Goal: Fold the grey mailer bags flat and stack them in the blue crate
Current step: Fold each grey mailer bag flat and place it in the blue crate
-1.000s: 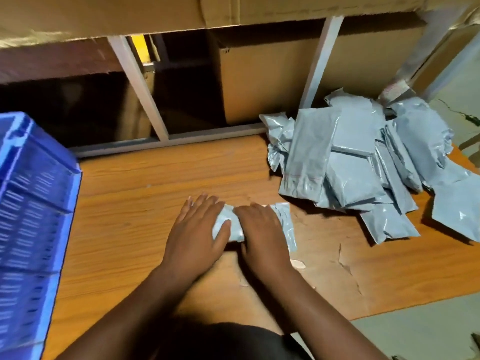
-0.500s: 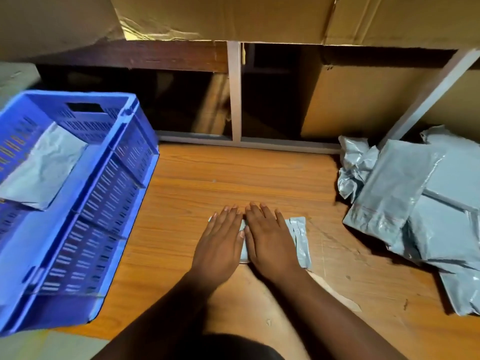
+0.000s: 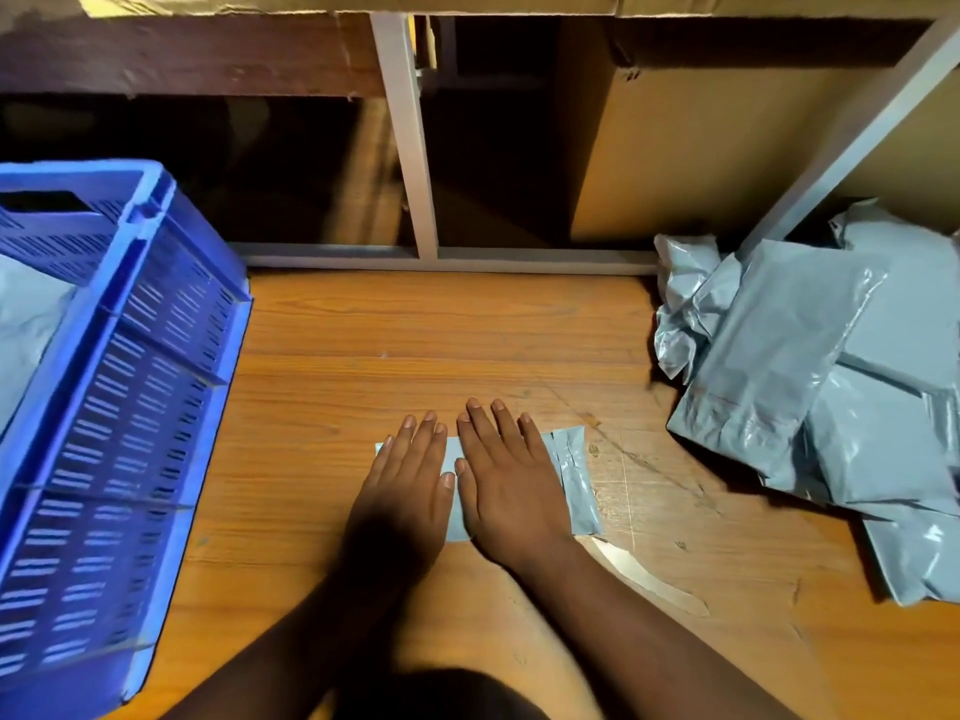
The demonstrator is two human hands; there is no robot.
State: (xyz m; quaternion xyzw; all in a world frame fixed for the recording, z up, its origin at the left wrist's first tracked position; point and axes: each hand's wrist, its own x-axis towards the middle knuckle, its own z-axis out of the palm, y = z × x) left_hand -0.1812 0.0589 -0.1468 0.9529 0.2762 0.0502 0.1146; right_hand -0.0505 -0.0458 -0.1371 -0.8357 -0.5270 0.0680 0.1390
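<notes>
Barely anything shifts since the last look: both palms stay flat, side by side, on the folded mailer bag [image 3: 574, 475] at lower centre of the wooden table [image 3: 332, 387]. Our left hand [image 3: 410, 491] and right hand [image 3: 506, 485] press with straight fingers, gripping nothing, and hide most of that crinkly grey plastic. At left, the slotted blue crate [image 3: 135, 387] runs off frame, one grey bag [image 3: 26, 335] half seen inside. At right, the glossy pile of mailers [image 3: 831, 387] is cut off too.
</notes>
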